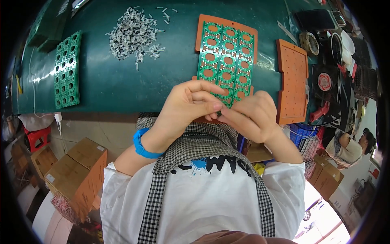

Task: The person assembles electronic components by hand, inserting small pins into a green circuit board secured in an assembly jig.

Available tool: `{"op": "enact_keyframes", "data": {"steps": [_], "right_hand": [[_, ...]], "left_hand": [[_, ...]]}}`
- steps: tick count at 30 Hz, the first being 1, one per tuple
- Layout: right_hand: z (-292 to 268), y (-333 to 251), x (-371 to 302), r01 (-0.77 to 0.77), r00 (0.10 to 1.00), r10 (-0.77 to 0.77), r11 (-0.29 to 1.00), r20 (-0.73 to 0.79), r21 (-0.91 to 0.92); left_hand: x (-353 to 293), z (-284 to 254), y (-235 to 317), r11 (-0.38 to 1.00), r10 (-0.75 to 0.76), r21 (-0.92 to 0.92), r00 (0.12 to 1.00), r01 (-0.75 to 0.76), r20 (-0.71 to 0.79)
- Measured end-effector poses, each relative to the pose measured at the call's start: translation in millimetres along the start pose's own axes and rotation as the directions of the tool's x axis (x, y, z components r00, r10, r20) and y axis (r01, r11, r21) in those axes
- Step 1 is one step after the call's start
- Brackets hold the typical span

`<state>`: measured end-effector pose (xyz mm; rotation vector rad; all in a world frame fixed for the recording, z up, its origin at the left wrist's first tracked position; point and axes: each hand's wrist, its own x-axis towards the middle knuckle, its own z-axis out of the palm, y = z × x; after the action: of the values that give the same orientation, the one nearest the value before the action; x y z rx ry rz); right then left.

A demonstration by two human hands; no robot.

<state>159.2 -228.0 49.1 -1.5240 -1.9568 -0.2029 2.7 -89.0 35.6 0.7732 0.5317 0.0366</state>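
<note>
A green circuit board panel (221,49) with rows of oval cut-outs lies on an orange-brown fixture plate (219,18) near the table's front edge. Over the panel's lower end, both my hands meet with their fingertips close together. My left hand (183,107), with a blue band on its wrist, pinches thumb against fingers. From the other side my right hand (256,116) is closed in a pinch too. Something small and dark shows between the fingertips, mostly hidden, so its kind is unclear. Up to the left is a pile of small clear pieces with dark ends (132,34).
Stacked green circuit panels (67,69) lie at the left. Another orange-brown plate (290,81) with small holes sits right of the panel, beside a metal ruler (287,32) and a tape roll (309,43). Cardboard boxes (77,162) stand below left; another person (347,150) is at right.
</note>
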Motion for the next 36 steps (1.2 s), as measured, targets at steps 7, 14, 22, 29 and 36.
{"op": "enact_keyframes", "data": {"steps": [7,14,22,29,36], "right_hand": [[1.2,-9.3,-8.3,-0.284,0.957,0.288,0.923,0.022,0.259],[-9.0,24.4,-15.7,-0.643,0.764,0.594,0.735,0.253,0.216],[-3.1,33.3,-24.0,-0.583,0.802,0.542,0.801,0.25,0.136],[-1.5,35.7,-25.2,-0.602,0.791,0.557,0.782,0.251,0.163],[7.4,31.2,-32.9,-0.579,0.814,0.567,0.81,0.129,0.092]], "left_hand": [[-1.8,7.3,-7.1,0.999,0.038,0.001,0.999,-0.038,0.03],[-1.6,2.6,-1.3,0.964,0.196,0.191,0.98,-0.186,-0.034],[2.2,-11.4,-0.9,0.943,0.301,0.174,0.951,-0.286,-0.07],[4.9,-13.3,-1.9,0.949,0.292,0.156,0.948,-0.272,-0.124],[7.2,-14.7,-5.1,0.929,0.348,0.172,0.933,-0.328,-0.098]]}}
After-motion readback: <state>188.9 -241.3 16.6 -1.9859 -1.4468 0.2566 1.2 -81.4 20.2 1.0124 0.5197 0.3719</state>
